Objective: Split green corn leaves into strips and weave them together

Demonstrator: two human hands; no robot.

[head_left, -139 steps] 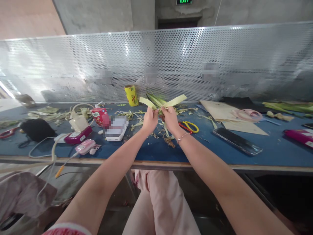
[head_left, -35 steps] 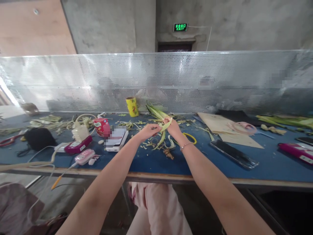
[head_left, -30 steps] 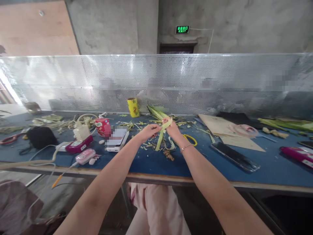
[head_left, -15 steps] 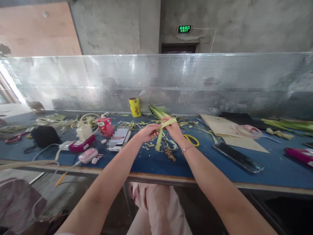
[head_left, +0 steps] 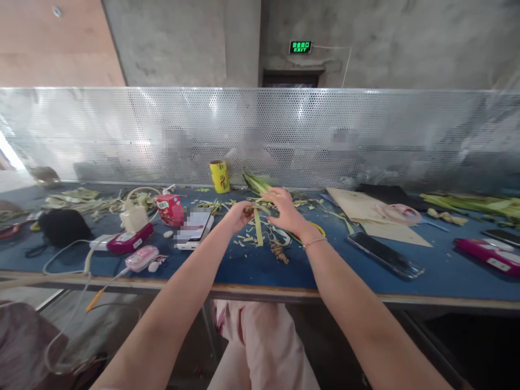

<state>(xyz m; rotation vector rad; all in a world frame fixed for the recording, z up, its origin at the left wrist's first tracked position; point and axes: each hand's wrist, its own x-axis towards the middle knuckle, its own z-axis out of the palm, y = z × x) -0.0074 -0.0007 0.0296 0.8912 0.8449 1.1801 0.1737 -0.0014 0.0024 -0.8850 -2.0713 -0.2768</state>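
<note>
My left hand (head_left: pixel 236 214) is closed in a pinch on a pale green leaf strip (head_left: pixel 257 227) that hangs down over the blue table (head_left: pixel 252 260). My right hand (head_left: pixel 284 211) is beside it with fingers stretched out and apart, hovering just right of the strip and holding nothing. Below the hands lie leaf scraps (head_left: pixel 278 250) and cut bits. A bundle of green leaves (head_left: pixel 255 184) lies just behind the hands.
Yellow-handled scissors (head_left: pixel 314 230) lie partly under my right wrist. A yellow tape roll (head_left: pixel 219 176), red carton (head_left: pixel 170 208), white device (head_left: pixel 193 227), pink gadgets (head_left: pixel 140 257), black phone (head_left: pixel 384 254) and cardboard sheet (head_left: pixel 374 208) sit on the table. A perforated metal screen (head_left: pixel 365 135) stands behind.
My right hand has let go of the leaf strip and spread its fingers. The strip now hangs from my left hand alone, lower over the table.
</note>
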